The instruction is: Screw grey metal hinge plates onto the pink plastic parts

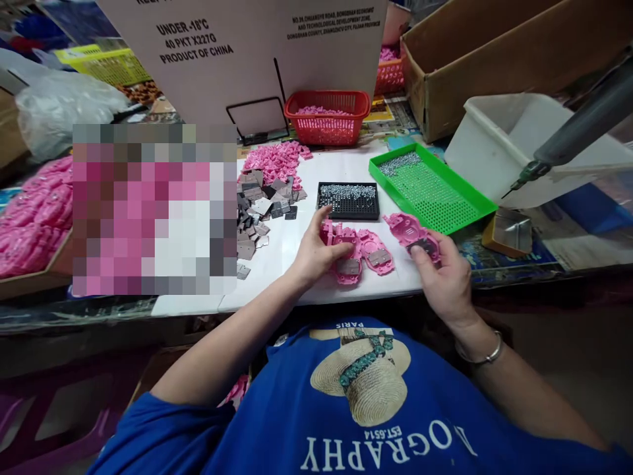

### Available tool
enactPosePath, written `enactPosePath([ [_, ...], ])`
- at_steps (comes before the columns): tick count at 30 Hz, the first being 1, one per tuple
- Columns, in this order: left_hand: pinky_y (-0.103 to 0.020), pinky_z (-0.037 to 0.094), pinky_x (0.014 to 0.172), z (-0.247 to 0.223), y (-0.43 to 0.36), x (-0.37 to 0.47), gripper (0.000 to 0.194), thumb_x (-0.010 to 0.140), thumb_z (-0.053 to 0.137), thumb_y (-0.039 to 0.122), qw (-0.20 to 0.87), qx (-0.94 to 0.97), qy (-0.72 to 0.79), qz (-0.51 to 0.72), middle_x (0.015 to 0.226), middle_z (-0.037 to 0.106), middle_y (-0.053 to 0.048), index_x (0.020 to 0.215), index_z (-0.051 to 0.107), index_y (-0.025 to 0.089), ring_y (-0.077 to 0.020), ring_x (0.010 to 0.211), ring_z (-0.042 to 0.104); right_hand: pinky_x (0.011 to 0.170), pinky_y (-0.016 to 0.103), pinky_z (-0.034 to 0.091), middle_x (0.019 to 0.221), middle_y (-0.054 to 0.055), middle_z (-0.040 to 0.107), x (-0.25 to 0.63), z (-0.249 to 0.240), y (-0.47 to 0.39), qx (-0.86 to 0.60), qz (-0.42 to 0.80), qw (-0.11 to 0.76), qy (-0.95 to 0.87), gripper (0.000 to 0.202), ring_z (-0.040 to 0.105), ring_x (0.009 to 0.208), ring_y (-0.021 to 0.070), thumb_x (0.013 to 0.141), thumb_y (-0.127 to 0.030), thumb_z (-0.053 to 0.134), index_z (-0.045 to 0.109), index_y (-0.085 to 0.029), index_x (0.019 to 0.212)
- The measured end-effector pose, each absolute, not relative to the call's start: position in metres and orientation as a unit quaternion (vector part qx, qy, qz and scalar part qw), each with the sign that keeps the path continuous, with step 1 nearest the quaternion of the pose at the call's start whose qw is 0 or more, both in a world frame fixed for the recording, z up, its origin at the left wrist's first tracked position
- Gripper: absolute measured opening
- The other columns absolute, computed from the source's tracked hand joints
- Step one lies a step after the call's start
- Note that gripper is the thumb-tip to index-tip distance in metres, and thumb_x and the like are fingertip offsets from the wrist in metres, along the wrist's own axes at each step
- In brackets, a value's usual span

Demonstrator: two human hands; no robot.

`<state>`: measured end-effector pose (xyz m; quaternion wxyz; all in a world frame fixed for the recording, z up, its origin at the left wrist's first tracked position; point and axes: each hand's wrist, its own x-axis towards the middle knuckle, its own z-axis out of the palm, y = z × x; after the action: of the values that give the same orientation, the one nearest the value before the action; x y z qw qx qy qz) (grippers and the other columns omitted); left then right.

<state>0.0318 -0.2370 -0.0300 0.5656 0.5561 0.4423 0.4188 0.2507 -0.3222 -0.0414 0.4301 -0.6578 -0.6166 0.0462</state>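
Note:
My right hand (448, 277) is closed on a pink plastic shell (406, 229), raised at the right, with its thumb over a dark grey plate in the shell. My left hand (319, 247) lies over more pink shells on the white work surface, thumb and index finger spread apart; its other fingers are hidden. Under its thumb is a pink shell with a grey metal plate (348, 266). Just right of that lies another pink shell (368, 243), also with a grey plate in it. Behind them stands a black tray (347, 212) of small silvery screws.
A green tray (435, 191) holds more screws. Loose grey plates (262, 204) and small pink parts (277, 161) lie in piles. A red basket (326, 125) stands behind. At right are a white bin (514, 125), a small metal tin (507, 232) and a hanging screwdriver (564, 138).

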Motion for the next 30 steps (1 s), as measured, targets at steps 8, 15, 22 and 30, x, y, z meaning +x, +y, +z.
enactPosePath([
  [8,-0.031,0.051,0.077,-0.026,-0.263,0.0,0.085,0.069,0.082,0.036,0.513,0.567,0.414,0.493,0.094,0.057,0.0,0.143,0.038,0.032,-0.0145,0.075,0.058,0.109,0.055,0.041,0.124,0.013,0.064,0.232,-0.045,-0.306,-0.578,0.152,0.346,-0.723,0.039,0.052,0.128,0.0313,0.092,-0.056,0.051,0.065,-0.019,0.093],
  [15,-0.027,0.05,0.075,-0.024,-0.284,-0.026,0.074,0.079,0.075,0.039,0.424,0.634,0.369,0.531,0.1,0.055,-0.002,0.143,0.038,0.034,-0.0126,0.076,0.053,0.095,0.036,0.05,0.116,0.009,0.059,0.217,-0.032,-0.31,-0.506,0.248,0.383,-0.732,0.019,0.06,0.109,0.0197,0.09,-0.038,0.063,0.066,-0.019,0.092],
  [22,-0.032,0.053,0.079,-0.032,-0.293,-0.044,0.08,0.077,0.076,0.044,0.457,0.617,0.366,0.526,0.101,0.059,-0.004,0.145,0.037,0.034,-0.0169,0.084,0.057,0.077,0.03,0.058,0.101,0.004,0.067,0.203,-0.04,-0.312,-0.513,0.307,0.498,-0.628,0.029,0.066,0.089,0.0164,0.081,-0.038,0.074,0.062,-0.022,0.102],
  [30,-0.033,0.056,0.077,-0.036,-0.305,-0.041,0.093,0.07,0.083,0.048,0.585,0.514,0.355,0.518,0.106,0.059,-0.003,0.148,0.032,0.037,-0.015,0.077,0.06,0.085,0.032,0.061,0.119,0.008,0.062,0.156,-0.033,-0.301,-0.468,0.293,0.563,-0.614,0.055,0.067,0.101,0.0173,0.088,-0.035,0.066,0.039,-0.028,0.136],
])
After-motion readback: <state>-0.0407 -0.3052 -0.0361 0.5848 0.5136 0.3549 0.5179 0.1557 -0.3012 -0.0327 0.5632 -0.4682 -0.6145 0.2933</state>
